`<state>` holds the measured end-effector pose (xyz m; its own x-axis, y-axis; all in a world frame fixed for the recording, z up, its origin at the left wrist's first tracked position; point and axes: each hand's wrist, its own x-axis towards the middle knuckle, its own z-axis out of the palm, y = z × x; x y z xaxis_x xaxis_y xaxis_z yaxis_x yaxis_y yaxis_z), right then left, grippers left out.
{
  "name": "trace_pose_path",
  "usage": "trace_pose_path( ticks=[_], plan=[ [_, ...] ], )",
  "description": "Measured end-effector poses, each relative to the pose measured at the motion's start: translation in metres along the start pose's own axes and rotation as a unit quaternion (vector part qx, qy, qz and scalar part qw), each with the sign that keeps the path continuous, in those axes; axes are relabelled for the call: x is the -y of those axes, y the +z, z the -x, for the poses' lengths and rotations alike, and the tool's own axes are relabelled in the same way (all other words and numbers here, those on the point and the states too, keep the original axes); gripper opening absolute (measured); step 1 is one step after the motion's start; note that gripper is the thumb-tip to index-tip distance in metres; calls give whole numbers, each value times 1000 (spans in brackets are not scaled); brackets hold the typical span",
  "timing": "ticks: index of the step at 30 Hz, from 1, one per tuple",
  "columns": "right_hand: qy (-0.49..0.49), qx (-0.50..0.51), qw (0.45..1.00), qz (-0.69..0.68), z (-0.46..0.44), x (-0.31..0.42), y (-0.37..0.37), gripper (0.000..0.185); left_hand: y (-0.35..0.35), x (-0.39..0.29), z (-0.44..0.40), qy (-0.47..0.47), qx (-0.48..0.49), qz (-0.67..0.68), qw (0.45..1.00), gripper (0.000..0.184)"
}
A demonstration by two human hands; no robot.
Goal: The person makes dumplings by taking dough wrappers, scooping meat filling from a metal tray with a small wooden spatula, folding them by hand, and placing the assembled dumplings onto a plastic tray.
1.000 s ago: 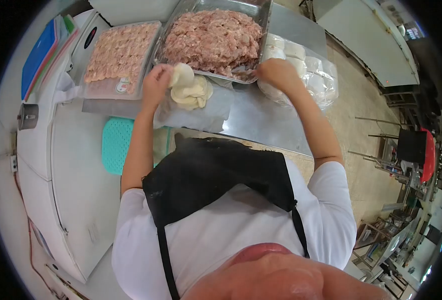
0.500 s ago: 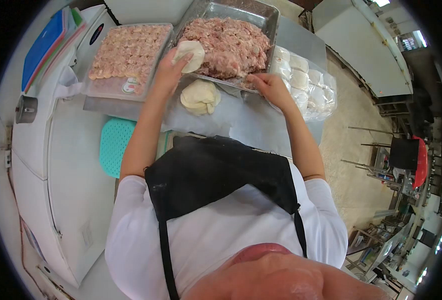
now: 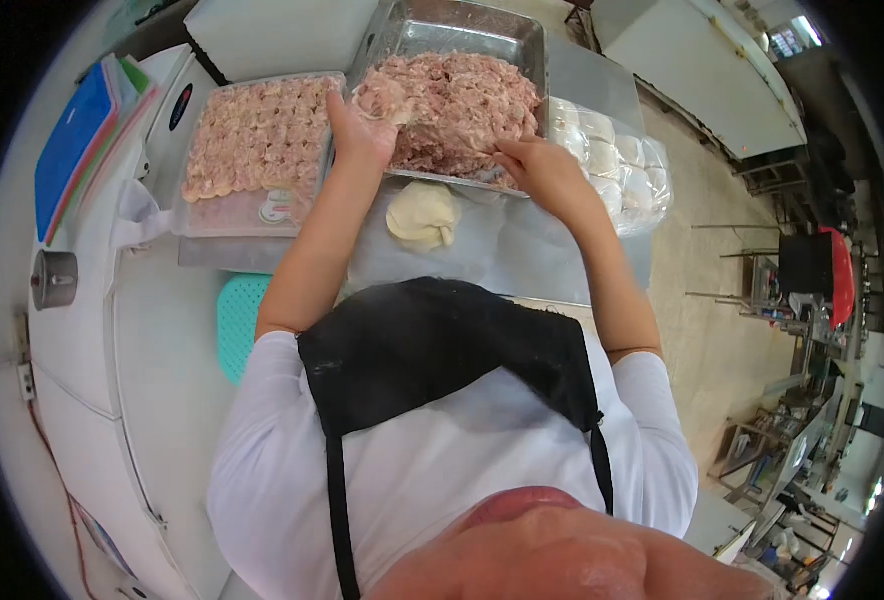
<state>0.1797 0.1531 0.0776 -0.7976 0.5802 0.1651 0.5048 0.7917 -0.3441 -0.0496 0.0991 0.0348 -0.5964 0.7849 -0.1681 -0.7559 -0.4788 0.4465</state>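
Note:
My left hand [image 3: 364, 138] is at the near left corner of a metal tray [image 3: 452, 18], thumb raised. It holds a round dough wrapper [image 3: 402, 119], now largely covered by pink minced meat. A large mound of minced meat [image 3: 462, 95] fills much of the tray. At the mound's near right side is my right hand [image 3: 542, 168], its fingers pressed together against the meat. Whatever those fingers hold, if anything, is hidden. A stack of pale dough wrappers [image 3: 422, 213] lies on the metal table in front of the tray.
Left of the tray, a clear plastic box [image 3: 232, 215] holds rows of filled dumplings [image 3: 257, 135]. On the right is a plastic bag [image 3: 652, 190] of white dough wrappers in stacks. A turquoise perforated board [image 3: 242, 325] sits below the metal table [image 3: 532, 255].
Minced meat now covers the wrapper that was bare in my left hand. My right hand has moved from the tray's near rim onto the mound's edge. The view has shifted slightly.

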Motion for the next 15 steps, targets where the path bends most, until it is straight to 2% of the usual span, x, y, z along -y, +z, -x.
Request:
trace_pose_path(
  ticks=[1,4,7,10,11,12,14,15],
  plan=[
    [25,17,999,39,4,7,-6,24,-3,-1,0,-16,-19,-32,999,72],
    [-27,-79,996,13,-1,12,20,23,6,2,-1,-100,45,-4,994,72],
    [22,30,994,99,-4,12,-8,23,20,-9,11,-140,-2,-19,990,72],
    [20,-37,991,130,7,41,-32,18,15,-12,8,-163,13,-30,986,65],
    [13,-45,994,104,7,41,-22,17,-2,-7,-9,-240,133,91,957,62],
    [5,-54,995,79,6,36,-4,17,-27,4,-39,-308,249,210,894,59],
    [-34,-76,996,40,5,26,1,20,-25,10,-44,-303,237,247,889,52],
    [-70,-87,993,25,5,16,-9,22,1,2,-21,-228,111,164,953,49]
  ],
)
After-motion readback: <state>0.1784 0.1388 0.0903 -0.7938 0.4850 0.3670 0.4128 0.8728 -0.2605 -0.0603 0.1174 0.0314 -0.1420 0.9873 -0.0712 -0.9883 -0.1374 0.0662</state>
